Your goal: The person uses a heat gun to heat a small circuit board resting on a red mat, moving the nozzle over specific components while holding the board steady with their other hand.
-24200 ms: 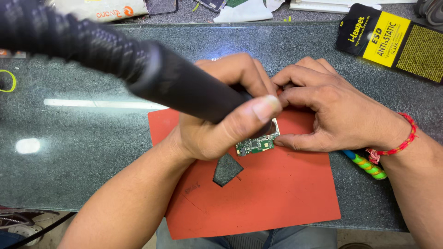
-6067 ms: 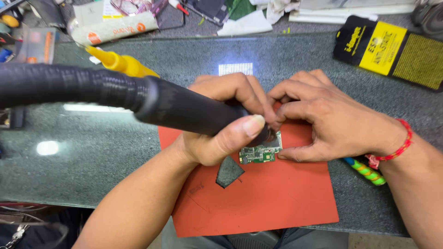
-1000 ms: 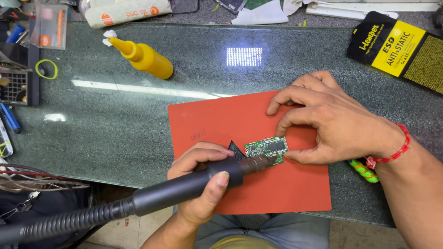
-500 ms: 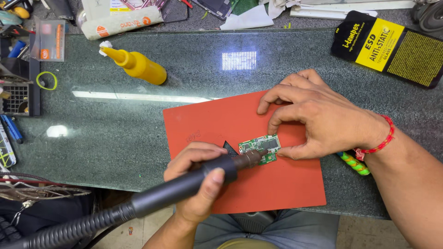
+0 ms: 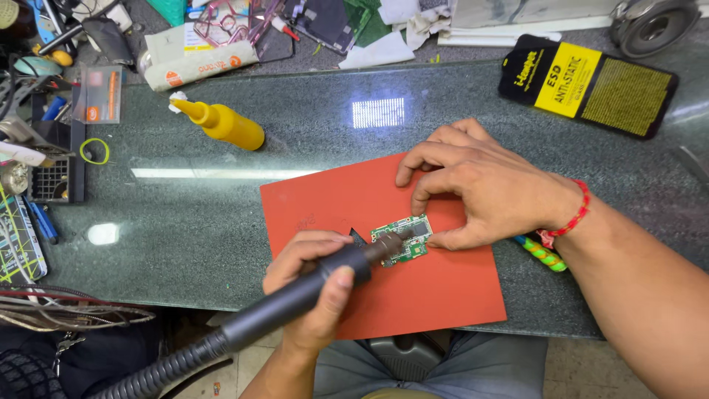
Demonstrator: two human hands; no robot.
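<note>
Head view, downward over workbench. Left hand [image 5: 314, 284] wrapped closed around dark hot-air wand [image 5: 295, 295], ribbed hose trailing off toward lower left; nozzle tip resting over near edge of small green circuit board [image 5: 402, 239]. Right hand [image 5: 484, 185] bent over far side of board, thumb and fingertips pinching its right end flat against red mat [image 5: 443, 295]. Board located between both hands, just ahead of left knuckles, under right fingertips.

Risks, as judged: fingertips of right hand very near nozzle, burn likely if wand drifts rightward. Board held at one end only; could pivot or skid on mat under nozzle pressure. Prolonged heat at one spot may lift small parts or scorch mat. Hose weight hanging off bench edge could drag wand off target.

Surface: dark green speckled stone top, glossy, showing lamp reflections. Yellow squeeze bottle [image 5: 221, 124] lying well beyond left hand. Black-and-yellow flat packet [image 5: 587, 85] beyond right hand. Green-and-yellow striped tool [image 5: 543, 253] partly under right wrist, beside red thread bracelet [image 5: 572, 218]. Clutter of tools, trays and packets along far and left edges.
</note>
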